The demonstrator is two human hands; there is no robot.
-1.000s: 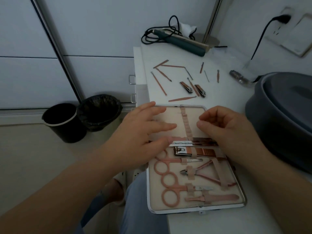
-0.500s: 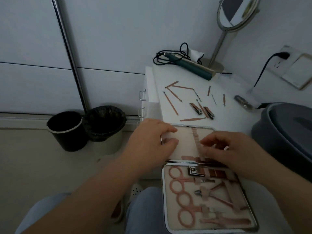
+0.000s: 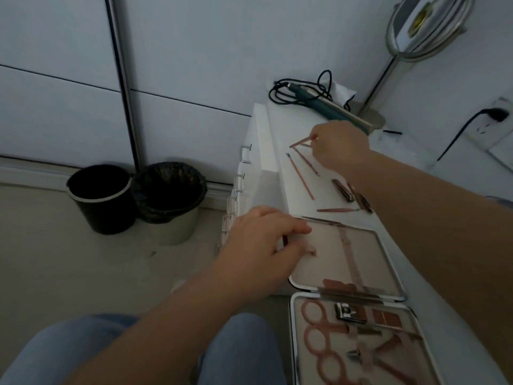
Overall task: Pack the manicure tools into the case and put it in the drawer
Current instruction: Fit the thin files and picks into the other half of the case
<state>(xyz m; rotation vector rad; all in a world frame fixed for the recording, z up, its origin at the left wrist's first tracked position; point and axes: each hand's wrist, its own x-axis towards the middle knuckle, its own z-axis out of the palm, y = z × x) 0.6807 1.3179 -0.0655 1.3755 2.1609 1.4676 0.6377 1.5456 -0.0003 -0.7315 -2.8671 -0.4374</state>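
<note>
Far left on the floor: black bin (image 3: 101, 198), and touching its right side a second bin (image 3: 170, 200) lined with a black bag. Jeans-covered knees (image 3: 69, 354) at the bottom edge.

White drawer unit (image 3: 256, 162) next, metal handles (image 3: 245, 154) down its front, all drawers look closed. Its top is the bench (image 3: 280, 129).

Left hand (image 3: 261, 245) lies flat on the upper-left corner of the open case (image 3: 388, 294), fingers straight and spread, pressing on the lining of the far half, gripping nothing. Case sits at the near end of the bench, both halves flat. Far half shows only a strap down the middle. Near half holds two pairs of scissors (image 3: 319, 337) with pink loops, a nail clipper (image 3: 348, 312) and nippers (image 3: 388, 348), all under straps.

Loose tools are still out on the bench beyond the case: a long thin stick (image 3: 301, 176), a shorter one (image 3: 308, 162) beside it, a flat one (image 3: 337, 210) just past the case rim, and two clippers (image 3: 344, 190) partly hidden by the right forearm.

Right hand (image 3: 338, 148) is reached out to the far end, fingertips pinched together on the end of a thin pink tool (image 3: 299, 142), which angles down left to the bench. Blurred, can't tell which tool.

Behind it: teal hair iron (image 3: 330, 107) with coiled black cord (image 3: 294, 93), mirror (image 3: 427, 26) on a stand, wall socket (image 3: 497, 115) with a plug in it at far right.
</note>
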